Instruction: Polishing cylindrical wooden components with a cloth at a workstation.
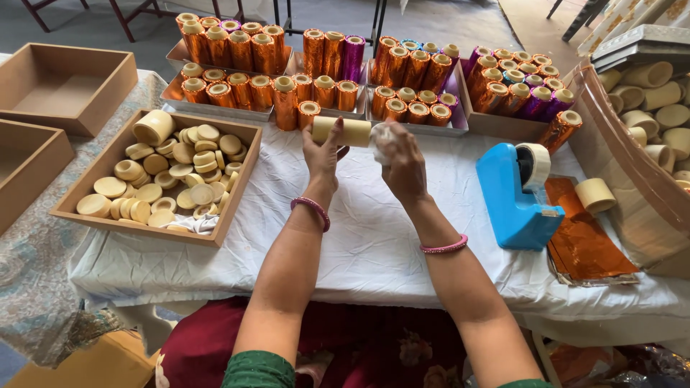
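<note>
- Head view, centre of the frame: the left hand (321, 154) has its fingers closed around a plain cream cardboard tube (343, 131), held lying sideways above the counter (374, 244), which is covered by a white cloth.
- The right hand (402, 167) has its fingers closed on a crumpled white wad (382, 142), pressed against the tube's right end.
- Both wrists wear pink bangles (444, 248).
- Left of the frame: a wooden tray (237, 188) holds many round cream lids and one short tube; two empty wooden trays (68, 80) sit at the far left edge.
- Top of the frame: rows of foil-wrapped tubes (323, 72), mostly orange with some purple, stand upright in shallow trays.
- Right of centre: a blue tape dispenser (514, 197) stands on the cloth, with a stack of orange foil sheets (586, 241) just beside it and a short cream tube (595, 194) resting on the foil.
- Far right: a curved bin (625, 165) holds more unwrapped cream tubes.
</note>
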